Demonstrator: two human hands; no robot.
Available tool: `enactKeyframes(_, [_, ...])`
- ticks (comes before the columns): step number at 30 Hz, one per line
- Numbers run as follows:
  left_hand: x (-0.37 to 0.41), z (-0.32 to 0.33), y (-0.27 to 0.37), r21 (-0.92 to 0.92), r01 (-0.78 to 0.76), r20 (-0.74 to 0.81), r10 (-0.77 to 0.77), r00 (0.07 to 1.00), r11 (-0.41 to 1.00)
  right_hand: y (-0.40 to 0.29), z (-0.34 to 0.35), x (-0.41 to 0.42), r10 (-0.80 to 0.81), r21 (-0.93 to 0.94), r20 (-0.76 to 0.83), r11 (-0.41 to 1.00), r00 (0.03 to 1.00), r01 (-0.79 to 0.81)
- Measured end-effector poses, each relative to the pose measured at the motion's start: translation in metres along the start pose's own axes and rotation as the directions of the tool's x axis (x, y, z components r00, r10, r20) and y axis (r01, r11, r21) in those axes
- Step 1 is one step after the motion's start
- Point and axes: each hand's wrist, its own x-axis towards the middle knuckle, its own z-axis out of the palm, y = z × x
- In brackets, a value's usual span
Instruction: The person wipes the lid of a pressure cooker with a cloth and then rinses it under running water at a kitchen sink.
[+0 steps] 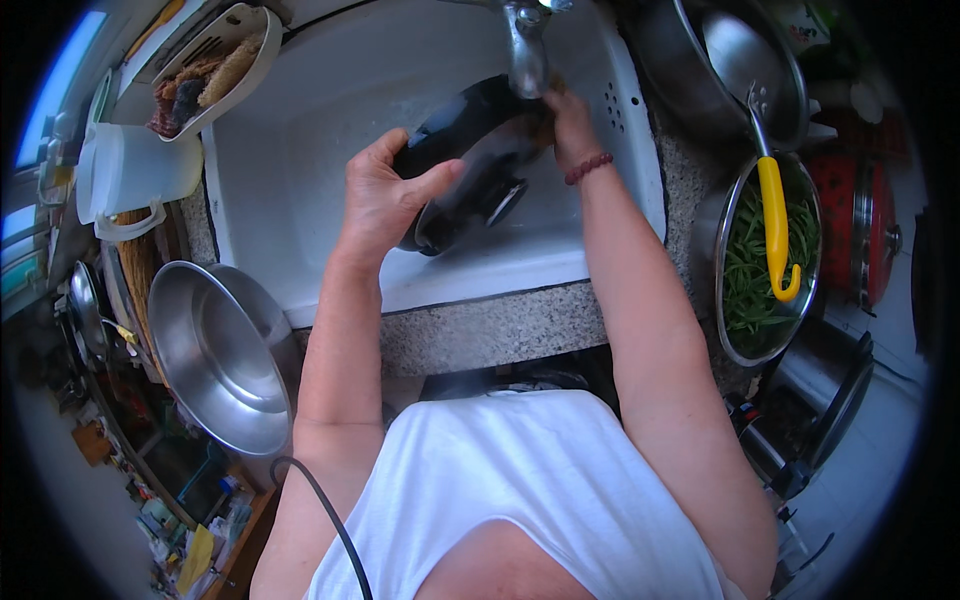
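A glossy black round vessel [480, 112], perhaps a pot or a lid, is tilted inside the white sink [277, 187]. A dark knob-like part with a shiny rim [508, 202] stands out from its near face. My left hand [390, 184] grips its left edge, the thumb lying over the near side. My right hand [574, 131], with a dark red bead bracelet [589, 168] at the wrist, is at its far right edge. The fingers of that hand are mostly hidden and blurred. Directly above the vessel hangs the metal faucet [529, 56]; whether water runs cannot be made out.
A steel basin [225, 360] tilts at the sink's left, below a translucent plastic jug [139, 169] and a tray of scrubbers [259, 56]. On the right are a large pot [667, 67], a yellow-handled utensil [772, 217] and a bowl of green leaves [750, 277]. A black cable [330, 502] crosses my left side.
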Motion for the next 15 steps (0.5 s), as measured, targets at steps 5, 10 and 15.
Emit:
enactKeyframes(5, [0.003,-0.013,-0.024,0.082,0.001,-0.021,0.001,1.0,0.997,-0.03,0.02,0.001,-0.371,-0.361,0.087,0.853,0.925,0.376])
enactKeyframes(10, [0.019,-0.013,0.023,0.527,-0.067,0.066,0.038,0.997,0.847,-0.039,0.052,-0.022,-0.583,-0.577,0.188,0.586,0.791,0.569])
enactKeyframes(15, [0.028,-0.013,0.026,0.602,-0.085,0.074,0.05,0.996,0.794,-0.035,0.056,-0.045,-0.33,-0.466,0.21,0.794,0.92,0.391])
